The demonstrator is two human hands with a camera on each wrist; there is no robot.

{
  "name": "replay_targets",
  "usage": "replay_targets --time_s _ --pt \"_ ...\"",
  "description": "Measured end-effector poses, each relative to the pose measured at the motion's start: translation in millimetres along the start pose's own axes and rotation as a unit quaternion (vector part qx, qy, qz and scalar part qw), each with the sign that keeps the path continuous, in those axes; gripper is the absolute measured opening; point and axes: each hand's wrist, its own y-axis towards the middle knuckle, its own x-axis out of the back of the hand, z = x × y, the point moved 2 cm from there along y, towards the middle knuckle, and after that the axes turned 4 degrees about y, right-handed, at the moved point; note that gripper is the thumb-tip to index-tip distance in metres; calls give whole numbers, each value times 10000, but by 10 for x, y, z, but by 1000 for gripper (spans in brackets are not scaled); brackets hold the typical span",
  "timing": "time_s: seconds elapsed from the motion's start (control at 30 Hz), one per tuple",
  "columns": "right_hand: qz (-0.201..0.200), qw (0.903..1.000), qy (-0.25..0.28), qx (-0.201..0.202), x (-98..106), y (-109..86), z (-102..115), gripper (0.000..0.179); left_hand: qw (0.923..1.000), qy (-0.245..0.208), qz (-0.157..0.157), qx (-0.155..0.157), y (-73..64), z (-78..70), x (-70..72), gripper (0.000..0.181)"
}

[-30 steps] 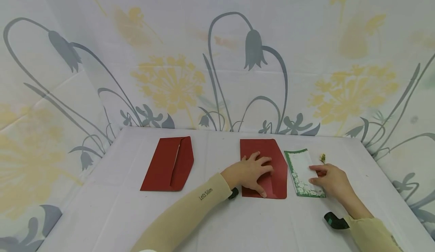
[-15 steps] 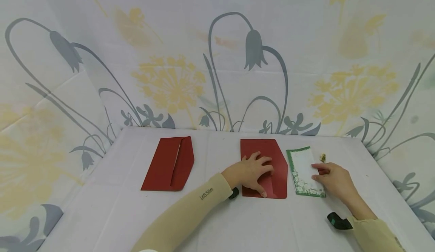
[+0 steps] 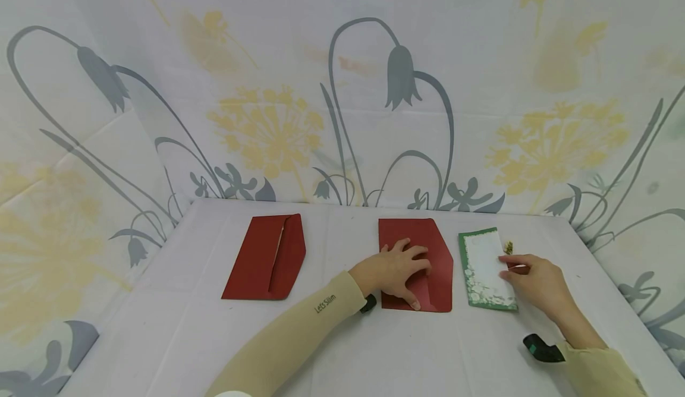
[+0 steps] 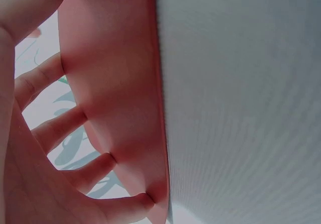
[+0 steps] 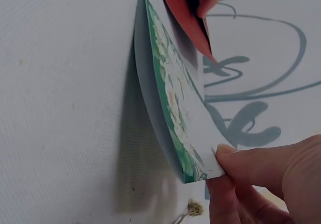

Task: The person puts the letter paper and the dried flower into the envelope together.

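Note:
My left hand (image 3: 393,271) lies spread over a red envelope (image 3: 441,272), its flap side pointing right. In the left wrist view the fingertips (image 4: 105,158) press on the envelope's red paper. My right hand (image 3: 540,287) pinches the right edge of a white card (image 3: 484,266) with a green floral border. Thumb and fingers hold that edge in the right wrist view, where the card (image 5: 173,98) is raised and bowed off the cloth, its pale underside showing. Just beyond the right hand lies a small dried flower sprig (image 3: 508,247).
Another red envelope (image 3: 257,257) lies on the left, its flap side to the right and a thin pale edge showing in its opening. White cloth (image 3: 342,349) covers the table. A flower-printed curtain (image 3: 342,88) stands behind. Black wrist devices (image 3: 543,348) sit at both wrists.
My right hand has drawn the card a little to the right, away from the envelope, and the card has turned slightly more upright. My left hand has stayed in place.

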Motion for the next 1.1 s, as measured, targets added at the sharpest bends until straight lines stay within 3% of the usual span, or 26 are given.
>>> replay_targets --time_s 0.43,1.1 --pt "-165 9982 574 51 80 -38 5 40 10000 -26 35 42 -9 -14 23 64" --pt "-542 9907 1242 99 201 -50 194 38 9999 -89 44 87 -4 -9 6 64"
